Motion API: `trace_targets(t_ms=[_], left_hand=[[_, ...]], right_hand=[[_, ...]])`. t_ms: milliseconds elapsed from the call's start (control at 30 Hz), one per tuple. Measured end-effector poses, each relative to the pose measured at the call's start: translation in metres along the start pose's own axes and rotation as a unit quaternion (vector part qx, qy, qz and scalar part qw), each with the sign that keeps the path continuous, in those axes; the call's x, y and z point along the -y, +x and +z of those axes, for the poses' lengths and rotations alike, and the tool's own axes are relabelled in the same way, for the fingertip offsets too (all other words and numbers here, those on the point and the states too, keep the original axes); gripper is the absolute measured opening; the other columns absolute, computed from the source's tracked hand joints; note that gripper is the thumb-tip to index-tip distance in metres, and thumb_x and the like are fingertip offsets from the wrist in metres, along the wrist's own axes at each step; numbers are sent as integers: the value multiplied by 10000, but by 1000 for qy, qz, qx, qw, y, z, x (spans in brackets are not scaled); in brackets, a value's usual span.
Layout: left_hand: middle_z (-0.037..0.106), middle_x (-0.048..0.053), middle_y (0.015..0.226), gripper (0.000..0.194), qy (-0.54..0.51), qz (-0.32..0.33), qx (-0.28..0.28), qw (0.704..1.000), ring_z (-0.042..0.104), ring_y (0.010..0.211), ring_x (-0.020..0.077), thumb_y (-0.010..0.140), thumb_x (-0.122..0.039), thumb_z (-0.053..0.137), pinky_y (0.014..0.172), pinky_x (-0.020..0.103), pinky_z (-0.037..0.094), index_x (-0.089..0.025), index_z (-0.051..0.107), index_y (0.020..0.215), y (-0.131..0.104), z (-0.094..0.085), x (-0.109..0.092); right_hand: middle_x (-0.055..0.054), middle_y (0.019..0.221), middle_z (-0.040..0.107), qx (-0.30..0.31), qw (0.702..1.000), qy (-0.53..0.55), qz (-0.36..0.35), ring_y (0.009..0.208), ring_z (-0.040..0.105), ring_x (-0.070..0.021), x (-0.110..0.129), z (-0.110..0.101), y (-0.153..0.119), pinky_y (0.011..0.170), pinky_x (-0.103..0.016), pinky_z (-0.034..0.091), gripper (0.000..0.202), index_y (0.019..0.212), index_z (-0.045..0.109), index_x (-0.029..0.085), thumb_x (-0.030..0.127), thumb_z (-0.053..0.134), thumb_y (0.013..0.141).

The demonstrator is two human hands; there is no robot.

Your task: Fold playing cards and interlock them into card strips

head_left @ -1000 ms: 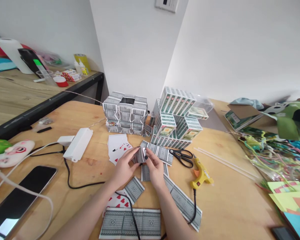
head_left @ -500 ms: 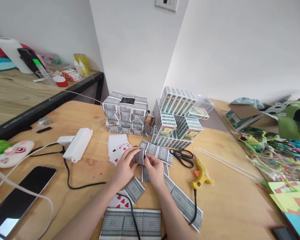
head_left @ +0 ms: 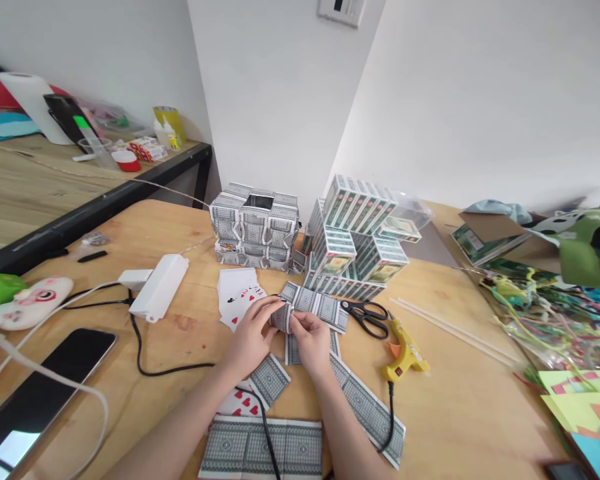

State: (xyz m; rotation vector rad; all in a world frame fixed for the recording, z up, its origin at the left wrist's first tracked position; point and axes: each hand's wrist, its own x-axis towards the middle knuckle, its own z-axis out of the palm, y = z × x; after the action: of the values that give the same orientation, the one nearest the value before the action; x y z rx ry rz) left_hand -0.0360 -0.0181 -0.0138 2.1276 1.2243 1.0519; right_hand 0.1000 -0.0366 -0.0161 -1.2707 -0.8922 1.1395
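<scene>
Head view, folded card piece [head_left: 281,319]: it is between both hands, above the table, bent, with grey patterned back outside; its inner side is hidden.
Left hand [head_left: 250,339]: fingers are nearly closed, pinching the piece from its left.
Right hand [head_left: 312,341]: thumb and fingertip are closed on its right edge.
Card strips: one [head_left: 320,308] lies just behind the hands, one [head_left: 367,407] slants beside the right forearm, and one [head_left: 260,448] lies in front.
Black cable [head_left: 264,427]: it crosses over the front strip, in the way there.
Scissors [head_left: 367,319] and yellow glue gun [head_left: 404,353]: near, on the right.
Loose cards [head_left: 237,293]: near the left hand, faces partly seen.
Farther back: card-covered block [head_left: 254,230] and stacked card boxes [head_left: 350,247].
</scene>
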Motion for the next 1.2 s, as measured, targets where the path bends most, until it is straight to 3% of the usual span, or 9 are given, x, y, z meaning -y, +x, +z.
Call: trace_targets(t_ms=[333, 500, 700, 967, 1200], left_hand=[[453, 43, 1235, 549, 6, 4, 41, 999, 409, 1183, 218, 723, -31, 479, 997, 437, 382, -279, 437, 1211, -4, -1, -2], [460, 50, 1204, 523, 12, 9, 24, 1000, 423, 1163, 216, 735, -59, 500, 989, 428, 386, -274, 434, 1208, -3, 1, -2], [455, 59, 1180, 503, 20, -1, -23, 1000, 433, 1142, 227, 735, -102, 537, 982, 435, 386, -265, 441, 1201, 1, -2, 2], [453, 67, 1179, 465, 29, 34, -20, 999, 429, 1141, 233, 751, -130, 537, 962, 454, 394, -262, 461, 1190, -1, -1, 8], [448, 70, 1204, 488, 24, 41, 15, 999, 411, 1143, 239, 750, -134, 528, 956, 434, 387, -274, 455, 1212, 0, -6, -3]], right_hand=[[-18, 555, 630, -63, 991, -115, -25, 454, 526, -138, -7, -5, 2, 440, -234, 412, 235, 656, 645, 158, 384, 601, 706], [15, 452, 551, -47, 992, -112, -32, 399, 492, -131, -2, -5, -1, 415, -232, 400, 271, 700, 641, 165, 407, 535, 760], [-47, 766, 672, 10, 994, -93, -58, 616, 587, -159, -3, -1, -3, 594, -273, 479, 284, 934, 619, 150, 312, 619, 701], [-59, 851, 690, 34, 992, -102, -58, 707, 607, -187, -5, -1, -5, 679, -308, 478, 200, 888, 638, 167, 260, 578, 721], [18, 535, 582, 36, 999, -14, 0, 474, 519, -123, -1, -5, -1, 490, -234, 419, 127, 748, 570, 165, 265, 608, 678]])
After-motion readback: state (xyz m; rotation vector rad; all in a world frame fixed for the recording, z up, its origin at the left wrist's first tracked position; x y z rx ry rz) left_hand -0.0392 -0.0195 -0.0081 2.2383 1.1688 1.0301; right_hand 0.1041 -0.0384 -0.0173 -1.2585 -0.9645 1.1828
